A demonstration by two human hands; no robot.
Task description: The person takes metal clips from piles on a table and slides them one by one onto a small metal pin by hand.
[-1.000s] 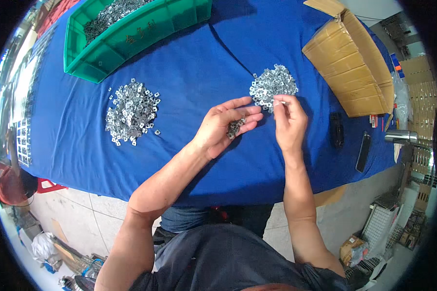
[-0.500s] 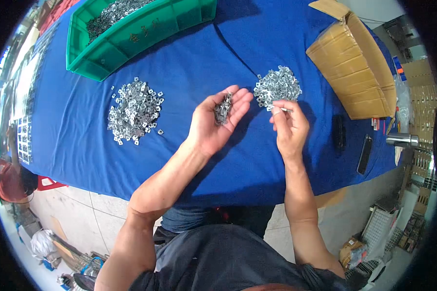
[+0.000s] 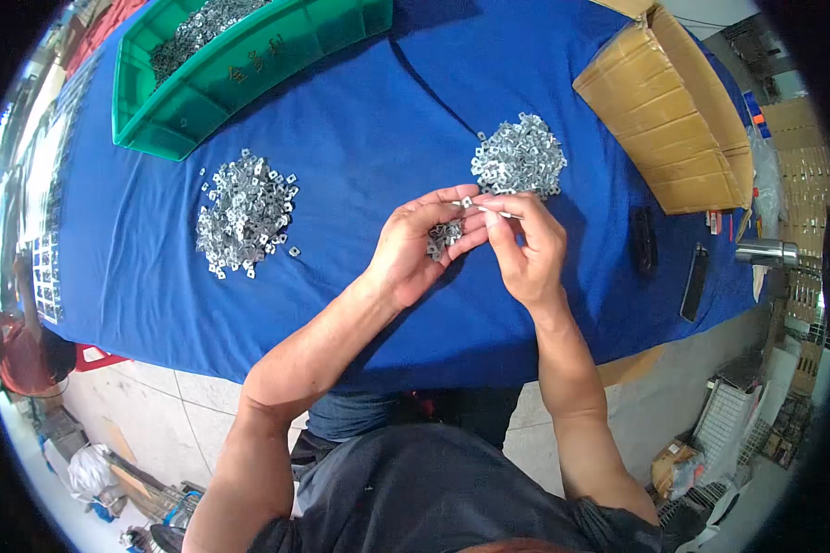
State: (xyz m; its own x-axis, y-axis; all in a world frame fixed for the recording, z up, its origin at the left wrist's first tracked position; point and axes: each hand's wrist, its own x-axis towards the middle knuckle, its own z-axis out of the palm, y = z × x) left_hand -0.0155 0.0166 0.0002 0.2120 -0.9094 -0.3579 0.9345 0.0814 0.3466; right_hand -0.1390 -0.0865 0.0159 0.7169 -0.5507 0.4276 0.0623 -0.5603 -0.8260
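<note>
My left hand (image 3: 404, 247) is palm up and cups a small heap of metal pieces (image 3: 444, 240). One bright square metal piece with a hole (image 3: 468, 202) shows at its thumb and fingertips. My right hand (image 3: 535, 256) meets it from the right, thumb and forefinger pinched on a thin light metal piece (image 3: 506, 215) seen nearly edge-on. Just beyond both hands lies a pile of silvery metal pieces (image 3: 521, 158). Another pile of square holed metal pieces (image 3: 245, 217) spreads on the cloth to the left.
A blue cloth (image 3: 360, 147) covers the table. At the back left stands a green bin (image 3: 180, 129) of dark metal pieces. An open cardboard box (image 3: 669, 115) is at the right, with a black phone-like object (image 3: 694, 284) and a metal cylinder (image 3: 767, 252) nearby.
My right hand has moved left from the edge of the right pile to my left fingertips. The left thumb and fingers have drawn in over the cupped pieces.
</note>
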